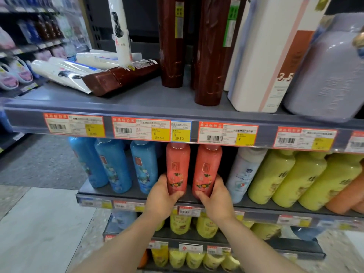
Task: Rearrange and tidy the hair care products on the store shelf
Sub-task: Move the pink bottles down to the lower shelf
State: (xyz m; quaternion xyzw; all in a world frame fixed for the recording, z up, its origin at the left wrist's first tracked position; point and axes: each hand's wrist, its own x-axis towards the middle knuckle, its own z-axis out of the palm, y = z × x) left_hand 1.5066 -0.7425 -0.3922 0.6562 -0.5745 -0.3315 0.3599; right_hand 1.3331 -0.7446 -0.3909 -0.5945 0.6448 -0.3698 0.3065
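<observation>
Two pink-red bottles stand upright side by side on the middle shelf (110,192). My left hand (162,196) grips the base of the left pink bottle (177,164), thumb across its front. My right hand (216,196) grips the base of the right pink bottle (206,166) the same way. Three blue bottles (114,166) stand to their left. A white bottle (244,174) and several yellow bottles (285,178) stand to their right.
On the top shelf (137,107), white tubes (65,72) and a brown bottle (118,77) lie on their sides at the left. Tall brown bottles (208,56), a white bottle (271,60) and a lilac jug (332,75) stand upright. Yellow bottles (181,223) fill lower shelves. An aisle floor (39,223) lies left.
</observation>
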